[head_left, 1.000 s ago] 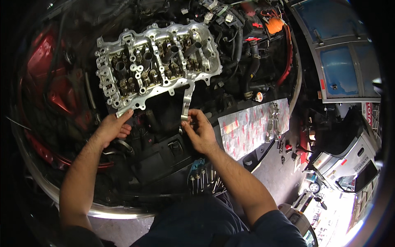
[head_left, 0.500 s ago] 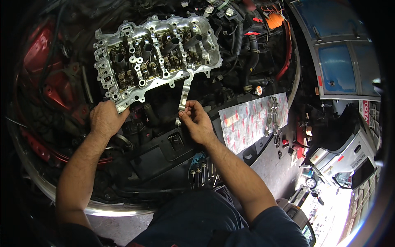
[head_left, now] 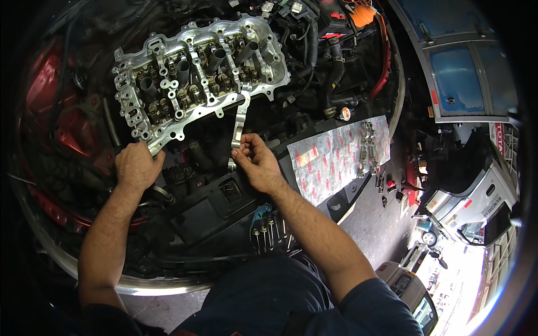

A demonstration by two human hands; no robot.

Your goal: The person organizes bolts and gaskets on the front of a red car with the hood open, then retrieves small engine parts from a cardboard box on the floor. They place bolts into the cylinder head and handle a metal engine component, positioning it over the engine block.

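A silvery cam carrier (head_left: 218,103), with crosswise bridges and dark round tubes inside its frame, sits over the engine bay. My left hand (head_left: 137,165) is closed around its near left corner. Between the thumb and fingers of my right hand (head_left: 259,163) is the lower end of a long metal camshaft bearing cap (head_left: 240,120) with curved recesses. The cap stands nearly lengthwise away from me, and its far end overlaps the carrier's near edge; whether they touch I cannot tell. A short bit of shiny metal shows beneath my right fingers.
On the front panel (head_left: 196,215) several bolts (head_left: 269,229) lie beside a blue cloth (head_left: 261,213). To the right, a silvery printed sheet (head_left: 328,162) bears more metal caps (head_left: 368,148). Hoses (head_left: 336,70) and an orange object (head_left: 363,15) are at the far right.
The whole view has shifted, so the scene sits slightly further left and up. Both hands keep their grips, and the cap stays at about the same place against the carrier.
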